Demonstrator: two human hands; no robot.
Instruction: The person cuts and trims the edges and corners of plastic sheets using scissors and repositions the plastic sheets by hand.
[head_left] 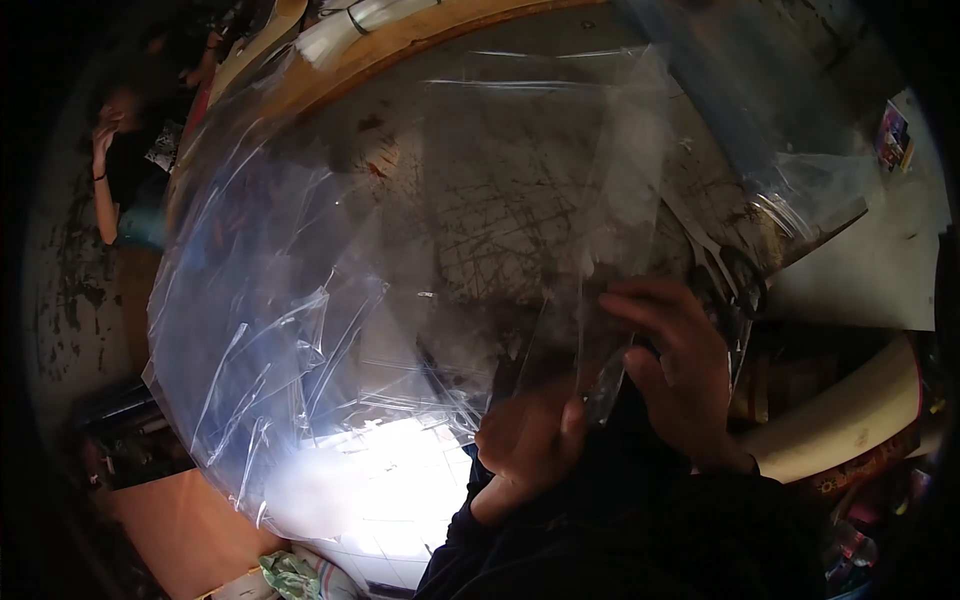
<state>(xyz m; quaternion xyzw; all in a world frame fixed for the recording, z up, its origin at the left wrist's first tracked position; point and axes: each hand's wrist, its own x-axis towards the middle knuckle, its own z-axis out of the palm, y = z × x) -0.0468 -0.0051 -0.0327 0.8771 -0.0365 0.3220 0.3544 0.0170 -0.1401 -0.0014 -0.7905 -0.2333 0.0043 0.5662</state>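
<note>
A large sheet of clear plastic (350,240) spreads over the scratched table (480,220), wrinkled toward the left. My left hand (530,435) is closed on the sheet's near edge, its fingers partly seen through the film. To the right, my right hand (675,360) has its fingers apart, bent over a folded strip of the plastic, with the fingertips at or just above its edge. Whether they touch the film cannot be told. Beyond my right hand lie scissors (735,275) with dark handles.
At the left, another person (140,180) in a dark top is near the table. A pale roll (840,425) lies at the lower right, below a white sheet (870,270). More clear plastic (815,190) is at the upper right. An orange-brown board (195,525) sits lower left.
</note>
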